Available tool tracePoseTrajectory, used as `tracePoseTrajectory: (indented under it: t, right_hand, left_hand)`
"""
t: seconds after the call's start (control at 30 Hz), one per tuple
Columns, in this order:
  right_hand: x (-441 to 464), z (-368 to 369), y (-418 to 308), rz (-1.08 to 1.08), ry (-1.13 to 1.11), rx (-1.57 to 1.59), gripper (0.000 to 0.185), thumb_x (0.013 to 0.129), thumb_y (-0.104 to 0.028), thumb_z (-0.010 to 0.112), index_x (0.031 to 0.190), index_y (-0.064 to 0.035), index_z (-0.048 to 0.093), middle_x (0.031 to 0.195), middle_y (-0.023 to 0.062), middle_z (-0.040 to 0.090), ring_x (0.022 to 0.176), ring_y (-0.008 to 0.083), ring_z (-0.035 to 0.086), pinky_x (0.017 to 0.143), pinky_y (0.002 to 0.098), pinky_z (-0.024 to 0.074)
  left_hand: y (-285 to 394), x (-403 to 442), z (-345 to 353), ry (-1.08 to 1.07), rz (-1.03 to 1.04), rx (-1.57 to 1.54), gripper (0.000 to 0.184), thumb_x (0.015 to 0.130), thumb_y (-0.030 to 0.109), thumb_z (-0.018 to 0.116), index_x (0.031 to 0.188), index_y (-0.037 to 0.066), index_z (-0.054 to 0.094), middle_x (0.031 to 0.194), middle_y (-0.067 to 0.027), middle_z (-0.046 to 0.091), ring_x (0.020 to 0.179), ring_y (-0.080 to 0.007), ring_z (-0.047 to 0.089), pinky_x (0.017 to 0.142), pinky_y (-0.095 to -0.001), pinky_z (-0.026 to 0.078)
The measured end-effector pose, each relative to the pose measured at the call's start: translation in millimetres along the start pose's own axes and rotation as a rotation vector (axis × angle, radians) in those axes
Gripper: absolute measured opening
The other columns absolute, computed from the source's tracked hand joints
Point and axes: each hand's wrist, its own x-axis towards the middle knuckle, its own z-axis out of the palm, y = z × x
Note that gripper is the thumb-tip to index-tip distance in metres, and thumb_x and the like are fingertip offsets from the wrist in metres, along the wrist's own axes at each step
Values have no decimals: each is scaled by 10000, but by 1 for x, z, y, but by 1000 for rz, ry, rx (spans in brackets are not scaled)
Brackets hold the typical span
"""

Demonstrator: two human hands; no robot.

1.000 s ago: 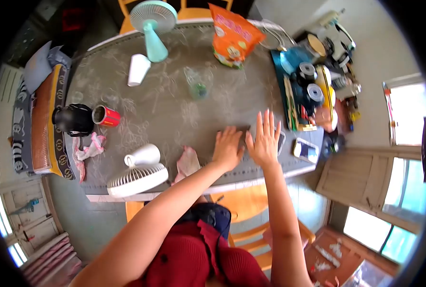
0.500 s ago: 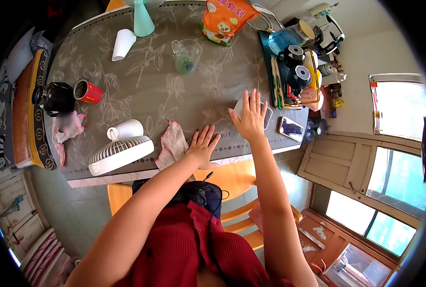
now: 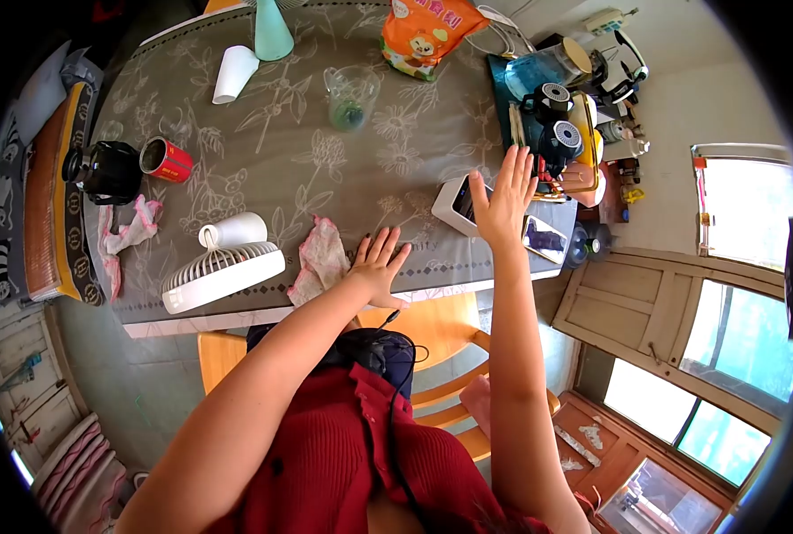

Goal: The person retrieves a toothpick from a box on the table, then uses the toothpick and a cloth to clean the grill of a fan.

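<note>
My left hand (image 3: pixel 378 265) is open, fingers spread, at the table's near edge, just right of a pink and white cloth (image 3: pixel 318 258). Further right, my right hand (image 3: pixel 505 203) is open with nothing held, its thumb beside a white box-shaped device (image 3: pixel 457 205) whose right part it hides. Close to that palm, on its right, lies a phone (image 3: pixel 545 240). Left of the cloth, a white fan (image 3: pixel 223 278) lies on the grey patterned tablecloth (image 3: pixel 281 187).
A clear pitcher (image 3: pixel 350 100), an orange bag (image 3: pixel 425 37), a white cup (image 3: pixel 235 74) and a green fan (image 3: pixel 273 34) stand farther back. At left are a red can (image 3: pixel 167 160) and a black pot (image 3: pixel 110 173). A tray of mugs (image 3: pixel 560 138) sits at right.
My right hand has shifted right, off the white device, toward the phone. My left hand has moved left from beside my right hand to near the cloth. The view has shifted as well.
</note>
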Motion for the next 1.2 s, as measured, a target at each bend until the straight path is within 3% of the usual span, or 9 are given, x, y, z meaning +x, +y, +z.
tracePoseTrajectory:
  t: [0.07, 0.13, 0.17, 0.3, 0.53, 0.77, 1.0, 1.07, 1.2]
  right_hand:
    - [1, 1, 15, 1, 40, 12, 798, 927, -443, 558, 1485, 36, 248, 1535, 275, 251, 1452, 405, 179, 1167, 527, 100]
    - [0, 4, 37, -12, 131, 165, 626, 915, -292, 618, 1392, 49, 400, 1414, 275, 437, 1353, 417, 365, 1121, 489, 256]
    - [-4, 0, 42, 35, 173, 217, 381, 893, -174, 638, 1206, 33, 572, 1176, 235, 620, 1127, 371, 572, 971, 427, 431]
    - [-22, -12, 51, 200, -77, 324, 174, 868, -144, 653, 979, -13, 681, 896, 157, 695, 824, 278, 670, 753, 357, 514]
    - [-32, 9, 36, 305, -223, 344, 258, 810, -179, 716, 989, 5, 684, 791, 147, 690, 767, 253, 683, 719, 351, 523]
    - [-11, 20, 19, 682, -264, 619, 287, 812, -150, 718, 971, 80, 656, 793, 123, 702, 570, 158, 685, 482, 263, 500]
    - [-16, 18, 30, 785, -297, 810, 238, 847, -77, 675, 1019, 86, 645, 812, 115, 690, 638, 172, 694, 503, 257, 518]
    - [-24, 18, 38, 863, -270, 1151, 223, 853, -42, 658, 1030, 93, 643, 827, 118, 688, 706, 180, 698, 548, 263, 537]
    - [-37, 5, 27, 837, -303, 1013, 239, 844, -27, 659, 1051, 92, 642, 833, 123, 689, 745, 186, 697, 584, 270, 548]
  left_hand:
    - [0, 0, 1, -4, -4, 4, 1252, 664, 699, 693, 1565, 144, 24, 1601, -181, -156, 1477, -341, -156, 1170, -525, -51]
    - [2, 0, -1, -4, -7, 3, 1258, 662, 702, 692, 1565, 144, 18, 1601, -180, -160, 1477, -341, -159, 1169, -524, -54]
    - [3, 0, -4, -25, -17, 9, 1266, 661, 706, 691, 1565, 145, 5, 1599, -178, -168, 1475, -340, -167, 1168, -522, -62]
    - [4, 2, -4, -63, -39, 16, 1286, 660, 723, 681, 1562, 149, -34, 1595, -177, -190, 1470, -339, -191, 1162, -520, -87]
    - [7, 2, -4, -77, -50, 35, 1295, 657, 739, 669, 1561, 149, -46, 1592, -180, -197, 1465, -341, -205, 1158, -529, -93]
    - [3, 4, 3, -22, -17, 33, 1298, 654, 751, 661, 1559, 119, -20, 1588, -222, -165, 1466, -376, -179, 1155, -555, -65]
    - [1, 1, 5, 12, 5, 23, 1277, 664, 724, 673, 1560, 120, -8, 1592, -217, -158, 1469, -377, -169, 1157, -553, -62]
    - [0, 0, 3, 6, 9, 23, 1272, 669, 722, 670, 1560, 121, -11, 1592, -216, -158, 1468, -376, -171, 1157, -551, -64]
    - [0, 1, 3, -7, 7, 32, 1263, 681, 722, 660, 1559, 122, -21, 1589, -218, -167, 1465, -374, -187, 1155, -547, -76]
